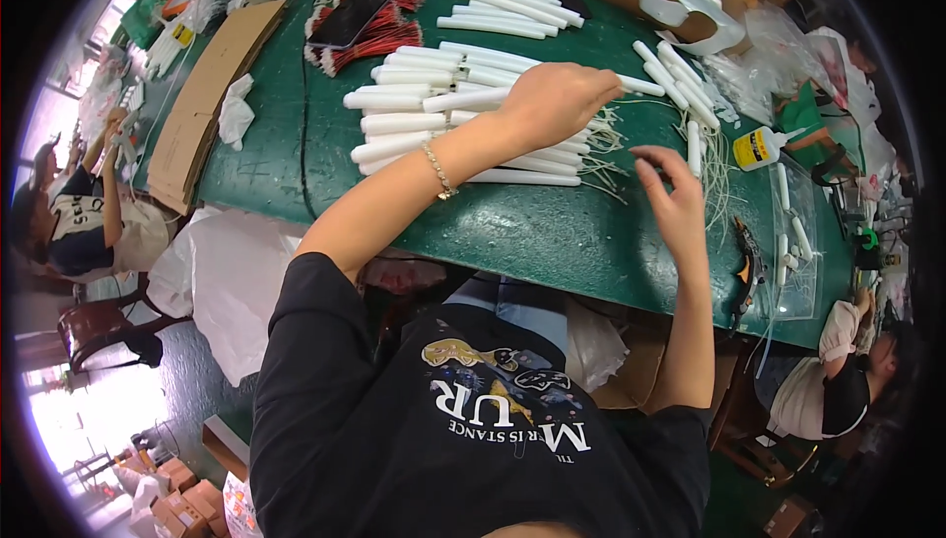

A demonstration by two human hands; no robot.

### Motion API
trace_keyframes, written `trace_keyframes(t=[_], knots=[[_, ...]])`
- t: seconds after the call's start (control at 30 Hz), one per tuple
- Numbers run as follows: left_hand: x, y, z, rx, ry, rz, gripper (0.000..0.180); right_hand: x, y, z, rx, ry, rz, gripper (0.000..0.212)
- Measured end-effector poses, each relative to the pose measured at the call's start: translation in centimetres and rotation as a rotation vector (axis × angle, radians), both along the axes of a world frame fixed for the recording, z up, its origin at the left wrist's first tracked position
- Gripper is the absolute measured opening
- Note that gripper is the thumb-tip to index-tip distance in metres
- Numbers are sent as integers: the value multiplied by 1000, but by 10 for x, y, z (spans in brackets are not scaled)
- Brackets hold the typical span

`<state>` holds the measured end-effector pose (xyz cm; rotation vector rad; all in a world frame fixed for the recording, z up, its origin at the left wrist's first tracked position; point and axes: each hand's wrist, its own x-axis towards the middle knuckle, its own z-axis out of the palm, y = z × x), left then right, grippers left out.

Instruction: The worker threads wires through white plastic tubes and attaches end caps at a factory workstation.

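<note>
My left hand (560, 102), with a bracelet on its wrist, is held over the right part of a pile of white candle-like sticks (399, 124). Its fingertips are pinched together, and what they hold is hidden. Just beyond them a single white stick (642, 86) points right. Thin pale wires (603, 149) trail from the pile's right ends, under the hand. My right hand (672, 193) is raised by the table's near right part, thumb and fingers apart and nothing in them. Close to it, more wires (719, 178) hang from another group of white sticks (690, 85).
A dark phone (357, 16) lies on red wire bundles (379, 43) at the back. Further sticks (507, 1) lie behind the pile. To the right are a glue bottle (759, 148), a black tool (749, 267) and a clear bag (800, 282). Flattened cardboard (212, 104) lies left. People sit at both sides.
</note>
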<state>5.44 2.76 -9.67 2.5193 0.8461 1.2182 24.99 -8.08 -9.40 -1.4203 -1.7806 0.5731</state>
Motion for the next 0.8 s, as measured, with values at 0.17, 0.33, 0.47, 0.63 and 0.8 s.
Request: trace_keyframes(t=[0.17, 0.33, 0.47, 0.63, 0.8], knots=[[4, 7, -24, 73, 150, -100, 14, 59, 66, -2, 116, -340, -159, 18], [-2, -3, -27, 86, 151, -196, 12, 71, 132, -21, 287, -824, -151, 17], [-7, -7, -23, 109, 215, -241, 20, 69, 154, -32, 295, -980, -68, 18], [-17, -10, -19, 132, 168, -241, 21, 50, 142, 17, 239, -854, -247, 22], [-12, -18, -7, 75, 1, -179, 17, 53, 111, 72, 445, -201, -312, 23]])
